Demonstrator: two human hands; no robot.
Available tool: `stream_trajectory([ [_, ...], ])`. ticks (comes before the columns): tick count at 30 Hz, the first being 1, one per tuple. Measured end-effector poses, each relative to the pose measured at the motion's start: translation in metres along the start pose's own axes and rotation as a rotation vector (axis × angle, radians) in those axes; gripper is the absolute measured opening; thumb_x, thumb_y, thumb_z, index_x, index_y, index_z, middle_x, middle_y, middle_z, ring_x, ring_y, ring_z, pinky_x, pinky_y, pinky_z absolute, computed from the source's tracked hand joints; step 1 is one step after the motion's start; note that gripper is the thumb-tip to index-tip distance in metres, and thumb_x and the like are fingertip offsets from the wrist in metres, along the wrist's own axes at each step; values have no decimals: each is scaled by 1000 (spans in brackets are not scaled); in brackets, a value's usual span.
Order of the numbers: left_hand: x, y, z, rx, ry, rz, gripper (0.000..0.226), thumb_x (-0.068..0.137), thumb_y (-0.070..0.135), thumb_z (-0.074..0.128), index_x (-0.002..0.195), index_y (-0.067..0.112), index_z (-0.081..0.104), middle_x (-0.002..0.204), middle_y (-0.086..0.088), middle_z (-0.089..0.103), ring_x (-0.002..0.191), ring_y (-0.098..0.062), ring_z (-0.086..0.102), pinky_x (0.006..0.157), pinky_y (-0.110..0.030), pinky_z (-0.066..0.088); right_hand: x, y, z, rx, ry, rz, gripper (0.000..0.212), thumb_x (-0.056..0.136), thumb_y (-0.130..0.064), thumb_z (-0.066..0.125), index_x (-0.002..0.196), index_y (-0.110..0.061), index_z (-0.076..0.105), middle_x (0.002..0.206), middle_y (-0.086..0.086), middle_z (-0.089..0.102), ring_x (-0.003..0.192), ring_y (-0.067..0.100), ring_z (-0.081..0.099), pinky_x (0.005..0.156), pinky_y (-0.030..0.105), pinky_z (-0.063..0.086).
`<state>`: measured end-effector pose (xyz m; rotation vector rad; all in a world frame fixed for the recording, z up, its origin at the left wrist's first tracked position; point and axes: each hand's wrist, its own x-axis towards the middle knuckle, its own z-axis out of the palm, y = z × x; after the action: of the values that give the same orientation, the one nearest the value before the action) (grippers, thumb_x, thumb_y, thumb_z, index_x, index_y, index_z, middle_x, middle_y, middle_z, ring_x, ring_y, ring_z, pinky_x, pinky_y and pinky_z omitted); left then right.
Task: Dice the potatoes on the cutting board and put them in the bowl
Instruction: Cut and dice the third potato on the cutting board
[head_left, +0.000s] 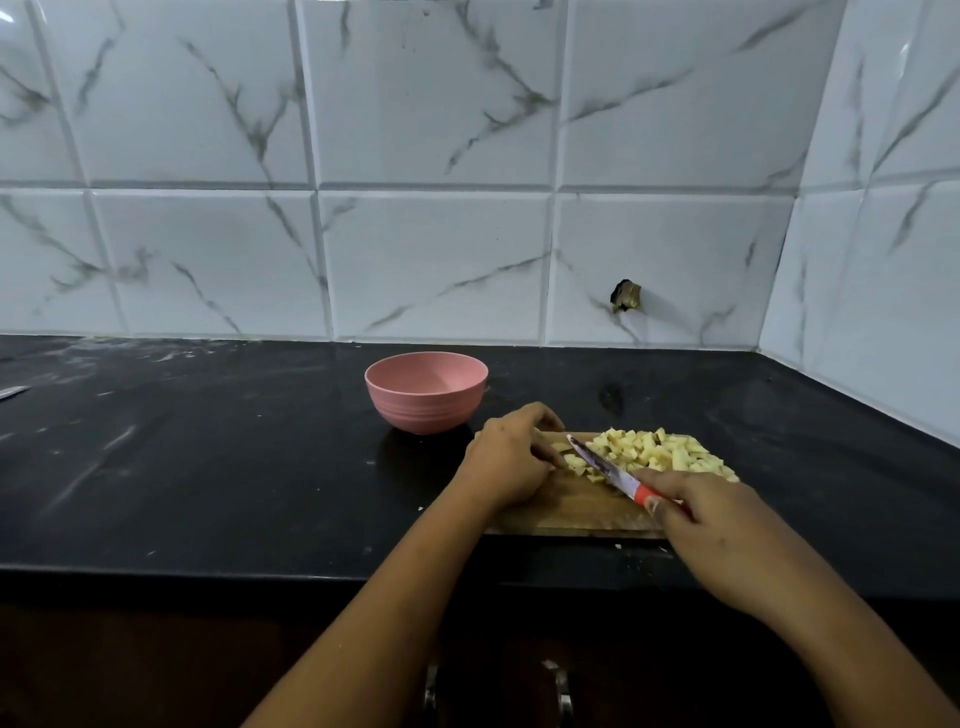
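A wooden cutting board (566, 512) lies on the black counter. A heap of pale diced potato (660, 451) covers its far right part. My right hand (706, 525) grips the red handle of a knife (605, 470), whose blade slants up-left across a few potato pieces (574, 462). My left hand (511, 457) rests on the board's left end with curled fingers holding those pieces against the blade. A pink bowl (426, 391) stands behind and left of the board; it looks empty.
The black counter (208, 457) stretches wide to the left, with pale smears. White marble-look tiles back it and turn a corner at the right. A small metal object (13, 392) lies at the far left edge. Cabinet handles (563, 691) show below the counter's front edge.
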<state>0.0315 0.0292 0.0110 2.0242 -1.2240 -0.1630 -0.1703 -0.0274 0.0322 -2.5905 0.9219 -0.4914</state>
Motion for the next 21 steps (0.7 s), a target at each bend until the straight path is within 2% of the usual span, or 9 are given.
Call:
stream_trajectory([
  [2, 2, -4, -3, -25, 76, -6, 39, 82, -3, 57, 105, 29, 58, 84, 16, 68, 100, -7, 62, 94, -38, 50, 1, 0, 2, 15, -16, -10, 40, 102, -32, 40, 141, -38, 44, 125, -11, 59, 82, 1, 54, 69, 21, 47],
  [4, 2, -5, -3, -1, 121, 23, 38, 83, -5, 55, 106, 26, 60, 92, 14, 65, 99, -6, 61, 93, -35, 51, 1, -1, 2, 7, -33, -19, 39, 102, -33, 40, 140, -39, 44, 126, -13, 59, 83, -1, 52, 66, 18, 43],
  [7, 5, -1, -1, 41, 134, 79, 35, 85, -3, 56, 106, 24, 62, 101, 9, 64, 100, -7, 60, 93, -32, 51, 2, -1, 5, -6, -74, -23, 39, 101, -33, 39, 139, -38, 46, 129, -15, 57, 105, 4, 55, 83, 24, 49],
  [8, 7, 0, 0, 75, 130, 83, 34, 86, -1, 55, 108, 24, 63, 106, 8, 64, 102, -9, 59, 94, -32, 50, 3, -1, 5, -25, -76, -17, 39, 101, -33, 39, 139, -38, 47, 125, -15, 59, 104, 5, 57, 84, 26, 50],
  [10, 12, 4, 3, 187, 88, 73, 33, 90, 9, 54, 116, 27, 62, 118, 4, 62, 110, -14, 55, 96, -35, 47, 6, 3, 7, -75, -46, 5, 39, 101, -34, 37, 138, -41, 46, 110, -14, 63, 88, 5, 60, 76, 27, 53],
  [14, 15, 8, 13, 384, 43, 60, 27, 96, 25, 51, 119, 29, 64, 121, 3, 63, 110, -18, 57, 93, -39, 49, 9, 11, 7, -80, 12, 15, 39, 101, -34, 37, 139, -40, 46, 109, -11, 64, 84, 6, 60, 74, 31, 55],
  [18, 12, 6, 10, 327, 90, 33, 20, 93, 18, 56, 106, 28, 69, 115, 5, 64, 102, -14, 60, 89, -37, 52, 9, 11, 6, -58, 29, 22, 39, 102, -35, 37, 140, -39, 44, 108, -11, 63, 79, 4, 59, 69, 27, 53],
  [21, 3, 5, 5, 261, 110, 5, 14, 89, 23, 65, 101, 26, 71, 109, 6, 66, 98, -11, 61, 89, -35, 53, 10, 8, 7, -50, 42, 9, 40, 101, -35, 37, 141, -39, 43, 105, -12, 63, 76, 4, 58, 67, 26, 53],
])
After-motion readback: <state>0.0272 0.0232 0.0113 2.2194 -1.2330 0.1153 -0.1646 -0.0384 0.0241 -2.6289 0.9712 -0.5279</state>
